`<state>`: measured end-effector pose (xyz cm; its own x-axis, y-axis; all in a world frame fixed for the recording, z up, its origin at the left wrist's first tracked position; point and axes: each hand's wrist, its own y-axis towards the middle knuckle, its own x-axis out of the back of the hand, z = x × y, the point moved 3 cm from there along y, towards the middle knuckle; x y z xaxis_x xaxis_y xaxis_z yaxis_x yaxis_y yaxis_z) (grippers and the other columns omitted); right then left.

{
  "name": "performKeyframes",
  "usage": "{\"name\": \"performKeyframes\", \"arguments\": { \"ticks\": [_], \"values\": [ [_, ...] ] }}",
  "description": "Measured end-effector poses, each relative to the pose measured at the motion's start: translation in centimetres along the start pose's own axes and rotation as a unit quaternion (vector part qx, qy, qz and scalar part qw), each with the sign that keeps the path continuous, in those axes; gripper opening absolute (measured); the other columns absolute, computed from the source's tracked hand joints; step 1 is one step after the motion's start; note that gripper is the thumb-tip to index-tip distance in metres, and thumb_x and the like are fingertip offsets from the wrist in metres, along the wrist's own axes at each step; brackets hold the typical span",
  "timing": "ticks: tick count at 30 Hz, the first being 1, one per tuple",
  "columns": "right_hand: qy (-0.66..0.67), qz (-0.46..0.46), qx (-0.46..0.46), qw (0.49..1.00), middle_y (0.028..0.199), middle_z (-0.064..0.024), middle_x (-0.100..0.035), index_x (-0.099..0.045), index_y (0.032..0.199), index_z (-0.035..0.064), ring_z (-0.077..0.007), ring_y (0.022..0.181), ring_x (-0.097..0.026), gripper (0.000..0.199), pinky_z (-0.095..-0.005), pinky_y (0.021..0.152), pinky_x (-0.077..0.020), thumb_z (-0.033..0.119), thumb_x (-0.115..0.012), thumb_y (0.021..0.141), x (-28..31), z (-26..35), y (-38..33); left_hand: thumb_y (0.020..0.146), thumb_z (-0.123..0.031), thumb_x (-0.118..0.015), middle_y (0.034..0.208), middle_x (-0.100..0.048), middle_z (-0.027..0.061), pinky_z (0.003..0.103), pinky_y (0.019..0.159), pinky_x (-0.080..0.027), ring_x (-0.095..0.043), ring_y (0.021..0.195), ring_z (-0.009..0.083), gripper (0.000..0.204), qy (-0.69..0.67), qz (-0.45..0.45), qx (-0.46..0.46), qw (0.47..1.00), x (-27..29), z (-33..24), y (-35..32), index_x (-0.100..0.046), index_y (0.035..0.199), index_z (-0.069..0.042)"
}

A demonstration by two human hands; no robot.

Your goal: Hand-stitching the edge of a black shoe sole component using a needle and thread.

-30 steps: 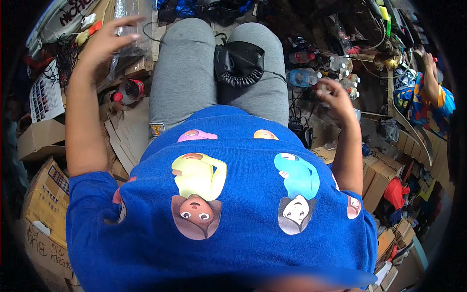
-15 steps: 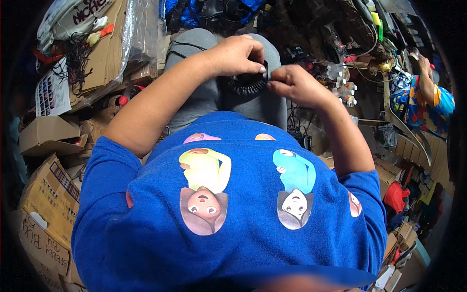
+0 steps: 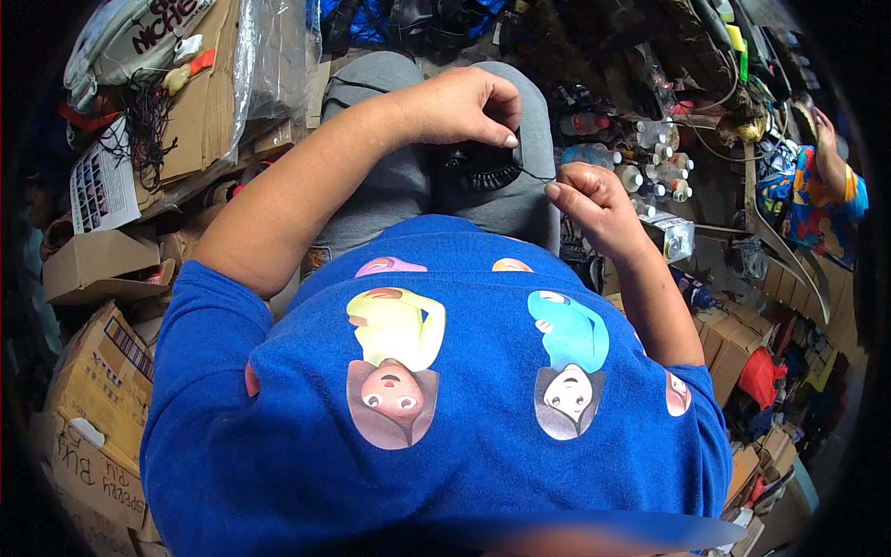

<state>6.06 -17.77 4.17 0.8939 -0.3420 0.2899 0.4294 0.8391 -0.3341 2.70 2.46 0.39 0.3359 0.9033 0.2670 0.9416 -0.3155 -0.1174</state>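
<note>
On my lap, between my knees in grey trousers, lies a black piece with a ridged, comb-like curved edge. My left hand is closed over its upper side, thumb and fingers bent downward, and covers much of it, so its whole shape is hidden. A thin dark thread runs from the piece toward the right. At its other end my right hand pinches it between thumb and forefinger, apart from the black piece.
Several clear bottles stand beyond my right hand. Cardboard boxes and flattened cardboard crowd the left side. Dark shoes lie past my knees. Another person's arm shows at the far right.
My right hand has moved right and slightly nearer my body, away from the black piece, and a stretch of thread now shows between them. My left hand stays nearly in place.
</note>
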Motion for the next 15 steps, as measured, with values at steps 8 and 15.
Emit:
{"name": "performKeyframes", "arguments": {
  "ticks": [8, 15],
  "values": [
    [0.103, -0.022, -0.028, 0.994, 0.059, 0.0048, -0.032, -0.036, 0.059, 0.0078, -0.0059, 0.057, -0.032, 0.036, -0.0262, 0.050, -0.0272, 0.016, -0.058, 0.085, 0.1, -0.7, -0.6, 0.076, -0.018, -0.070, 0.078, -0.063, 0.0034, 0.028, 0.073, -0.048, -0.059, 0.076, 0.0126, 0.018, -0.081, 0.015, 0.000, 0.997, 0.2, 0.8, 0.2, -0.064, 0.083, -0.003],
    [0.186, -0.127, 0.008, 0.974, 0.075, -0.0043, -0.056, -0.063, 0.081, 0.0001, -0.0121, 0.073, -0.051, 0.017, -0.0259, 0.069, -0.0413, 0.015, -0.057, 0.085, 4.9, 1.2, -2.4, 0.078, -0.017, -0.068, 0.081, -0.062, 0.0006, 0.025, 0.077, -0.044, -0.055, 0.080, 0.0091, 0.018, -0.108, 0.042, 0.030, 0.993, 0.9, 1.5, 0.4, -0.064, 0.087, -0.002]
  ]
}}
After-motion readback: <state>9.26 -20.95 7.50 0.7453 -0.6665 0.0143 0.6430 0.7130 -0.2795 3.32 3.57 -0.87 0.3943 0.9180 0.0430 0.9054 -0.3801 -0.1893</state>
